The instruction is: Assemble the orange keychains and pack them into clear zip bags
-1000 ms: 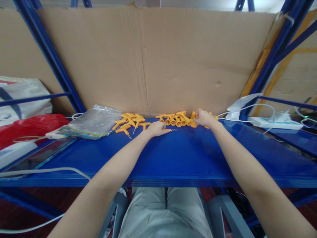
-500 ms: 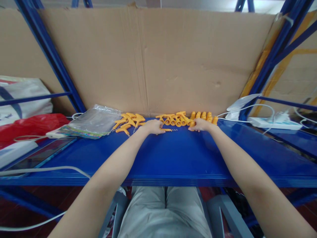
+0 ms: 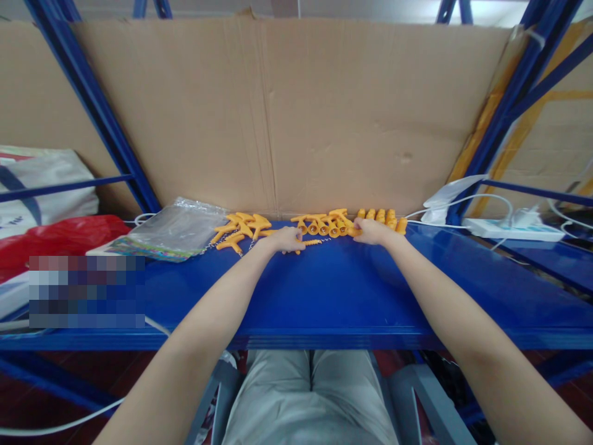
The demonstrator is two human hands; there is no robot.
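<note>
L hand (image 3: pixel 287 239) is closed, thumb & fingers pinching what looks like the handle end of an orange corkscrew (image 3: pixel 312 242); exact finger contact is partly hidden. The corkscrew lies abt level, screw pointing right, just on the near side of the cone row (image 3: pixel 323 228). R hand (image 3: pixel 369 230) is at the cone row's right end, fingers bent by an orange pc (image 3: pixel 353 232); can't tell if it grips the pc or only touches it.

To handle it well, I'd keep a firm pinch on the handle, screw in line w/ the R hand, & fingertips off the sharp end. Best to work a bit nearer the body than the cone row, since its pcs sit close & a knock could roll them.

Other stuff: loose T-handles (image 3: pixel 230 241) left of the cone row, some screws showing; clear plastic bag (image 3: pixel 180 225) farther left, then red bag (image 3: pixel 69 240). Orange stubs (image 3: pixel 380 216) stand right of the cone row, partly behind the R hand; power strip (image 3: pixel 514 229) well off right. Cardboard (image 3: pixel 278 111) right behind the cone row limits reach; blue desk (image 3: pixel 324 290) runs under it all.
</note>
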